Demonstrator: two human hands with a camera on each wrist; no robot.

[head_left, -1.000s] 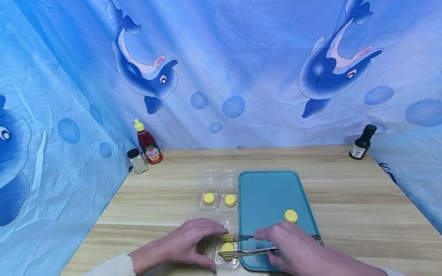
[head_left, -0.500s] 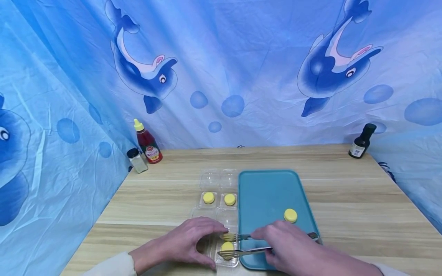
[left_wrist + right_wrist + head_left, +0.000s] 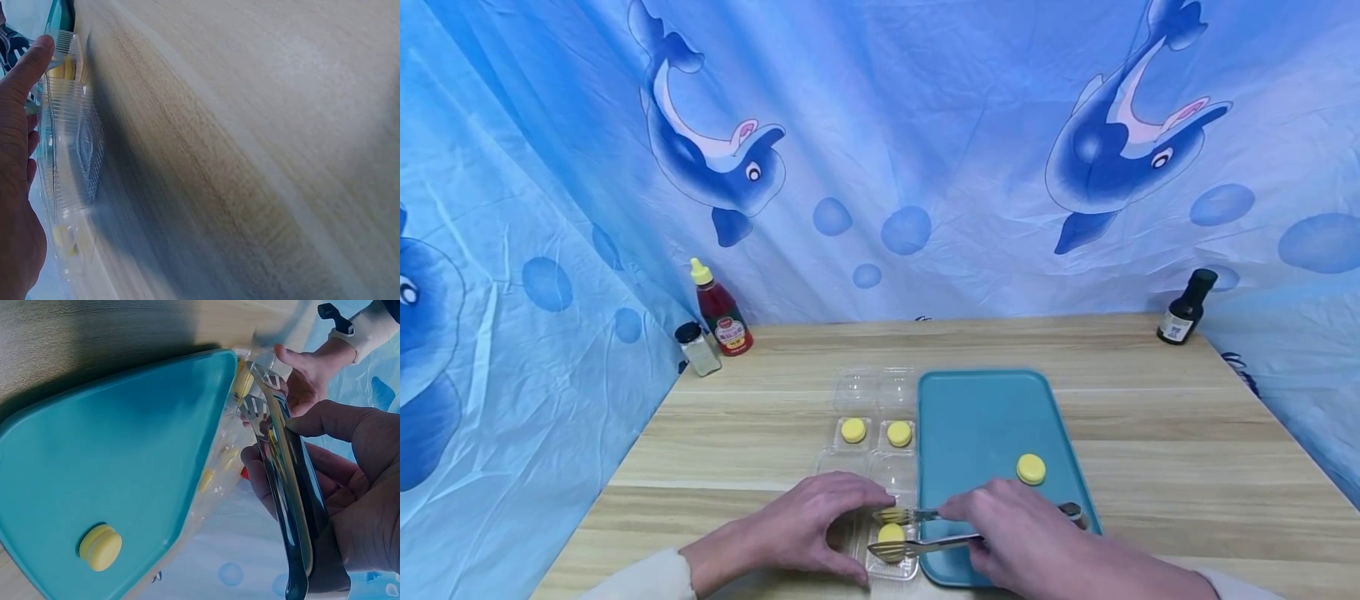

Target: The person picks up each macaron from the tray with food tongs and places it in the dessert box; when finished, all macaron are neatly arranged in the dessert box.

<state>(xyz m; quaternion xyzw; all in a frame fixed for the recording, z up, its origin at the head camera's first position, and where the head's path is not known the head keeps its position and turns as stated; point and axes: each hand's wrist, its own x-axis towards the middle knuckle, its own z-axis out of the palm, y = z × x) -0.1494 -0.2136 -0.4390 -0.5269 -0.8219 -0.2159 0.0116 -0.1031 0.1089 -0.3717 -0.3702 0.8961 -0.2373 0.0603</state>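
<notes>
My left hand (image 3: 820,521) braces a clear plastic container (image 3: 895,473), forefinger at one side and thumb near its front corner; in the left wrist view the thumb (image 3: 36,57) lies along the rim. My right hand (image 3: 1018,533) grips slotted metal tongs (image 3: 943,542) above the tray's edge. The tong tips are spread on either side of a yellow macaron (image 3: 891,532) in the container's right front compartment; whether they touch it I cannot tell. Another yellow macaron (image 3: 1031,469) lies on the blue-green tray (image 3: 981,417), also seen in the right wrist view.
Behind, a second clear container holds two yellow macarons (image 3: 853,431), its lid (image 3: 876,390) folded back. A red sauce bottle (image 3: 725,317) and a shaker jar (image 3: 698,350) stand at the back left. A dark bottle (image 3: 1187,308) stands at the back right.
My right hand and the tongs have shifted slightly left, so the tips sit a little further over the front compartment. My left hand stays in place.
</notes>
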